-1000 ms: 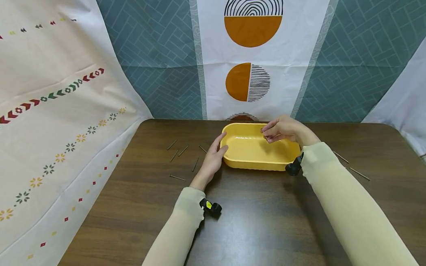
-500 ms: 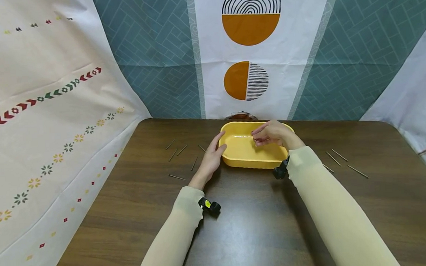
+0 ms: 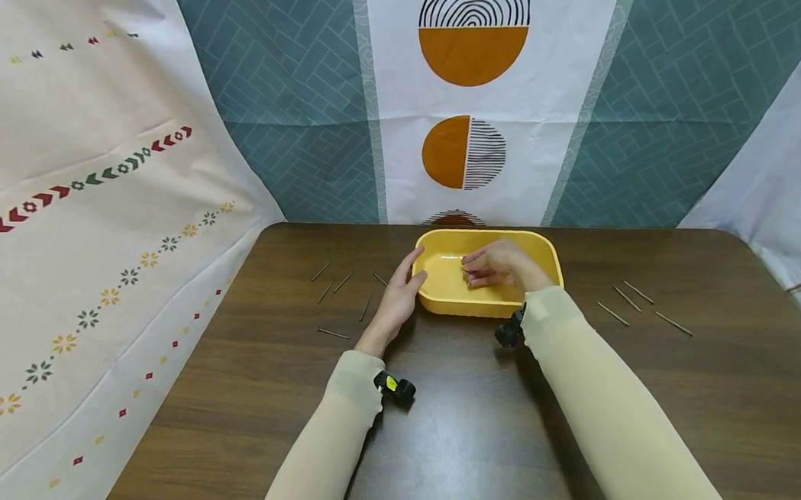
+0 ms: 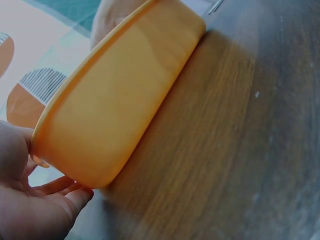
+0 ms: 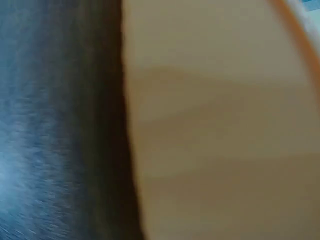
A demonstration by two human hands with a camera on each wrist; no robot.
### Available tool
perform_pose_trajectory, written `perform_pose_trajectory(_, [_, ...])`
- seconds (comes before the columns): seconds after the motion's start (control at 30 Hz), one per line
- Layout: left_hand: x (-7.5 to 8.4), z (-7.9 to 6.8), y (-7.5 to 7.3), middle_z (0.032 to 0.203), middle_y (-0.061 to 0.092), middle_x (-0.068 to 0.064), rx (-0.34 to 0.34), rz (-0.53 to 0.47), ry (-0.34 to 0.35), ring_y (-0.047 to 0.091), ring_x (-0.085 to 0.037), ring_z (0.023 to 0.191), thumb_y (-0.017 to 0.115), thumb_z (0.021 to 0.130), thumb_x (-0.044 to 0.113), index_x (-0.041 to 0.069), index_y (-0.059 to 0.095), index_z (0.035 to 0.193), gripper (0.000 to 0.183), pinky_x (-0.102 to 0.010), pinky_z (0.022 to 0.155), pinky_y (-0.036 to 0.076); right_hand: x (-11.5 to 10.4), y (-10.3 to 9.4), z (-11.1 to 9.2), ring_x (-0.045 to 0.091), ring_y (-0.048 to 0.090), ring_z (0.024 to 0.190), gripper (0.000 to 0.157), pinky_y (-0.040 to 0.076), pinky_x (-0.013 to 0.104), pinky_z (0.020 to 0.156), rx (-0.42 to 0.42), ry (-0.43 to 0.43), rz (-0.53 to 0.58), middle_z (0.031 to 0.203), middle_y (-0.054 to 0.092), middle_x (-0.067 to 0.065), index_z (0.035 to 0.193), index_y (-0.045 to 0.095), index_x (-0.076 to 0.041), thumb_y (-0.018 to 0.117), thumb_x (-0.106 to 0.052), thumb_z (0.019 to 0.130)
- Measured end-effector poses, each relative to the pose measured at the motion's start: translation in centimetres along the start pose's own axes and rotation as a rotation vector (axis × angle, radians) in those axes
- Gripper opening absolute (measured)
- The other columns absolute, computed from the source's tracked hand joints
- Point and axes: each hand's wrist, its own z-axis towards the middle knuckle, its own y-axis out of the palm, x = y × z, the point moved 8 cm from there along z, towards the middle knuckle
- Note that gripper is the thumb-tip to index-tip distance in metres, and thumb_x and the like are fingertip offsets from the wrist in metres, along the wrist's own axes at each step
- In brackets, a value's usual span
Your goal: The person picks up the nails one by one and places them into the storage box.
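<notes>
A yellow tray (image 3: 486,306) stands on the wooden table near its far edge. My left hand (image 3: 393,304) grips the tray's left end, with thumb and fingers about the corner; in the left wrist view the fingers (image 4: 75,197) touch the outer wall low down. Inside the tray is my right hand (image 3: 501,265), fingers bent downward near the tray floor. Small dark marks show at its fingertips, but I cannot tell whether it pinches anything thin. The right wrist view has only the tray's blurred outer wall (image 5: 215,120); the right hand does not show there.
Several short thin metal rods (image 3: 366,307) lie scattered left of the tray. To its right lie several longer rods (image 3: 673,323). Black wrist cameras (image 3: 397,386) are strapped to both wrists. Patterned cloths (image 3: 296,119) hang behind and beside the table.
My right hand has moved left and lower within the tray. Rods to the right, formerly behind the sleeve, have come into sight. The left hand and tray stay put.
</notes>
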Motion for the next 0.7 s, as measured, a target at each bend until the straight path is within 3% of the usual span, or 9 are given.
perform_pose_trajectory(0.33, [-0.19, 0.15, -0.03, 0.17, 0.027, -0.002, 0.004, 0.017, -0.008, 0.022, -0.023, 0.157, 0.048, 0.112, 0.018, 0.027, 0.039, 0.162, 0.052, -0.046, 0.126, 0.023, 0.58, 0.47, 0.15, 0.02, 0.074, 0.074, 0.031, 0.063, 0.033, 0.079, 0.018, -0.021, -0.004, 0.088, 0.071, 0.011, 0.129, 0.06, 0.015, 0.064, 0.003, 0.1])
perform_pose_trajectory(0.7, [-0.17, 0.09, -0.08, 0.171, 0.027, -0.002, 0.005, 0.017, -0.009, 0.023, -0.023, 0.157, 0.048, 0.112, 0.019, 0.026, 0.039, 0.162, 0.051, -0.045, 0.126, 0.023, 0.4, 0.66, 0.11, 0.019, 0.071, 0.07, 0.036, 0.063, 0.032, 0.073, 0.05, -0.037, -0.056, 0.09, 0.068, 0.011, 0.135, 0.057, 0.008, 0.064, 0.001, 0.1])
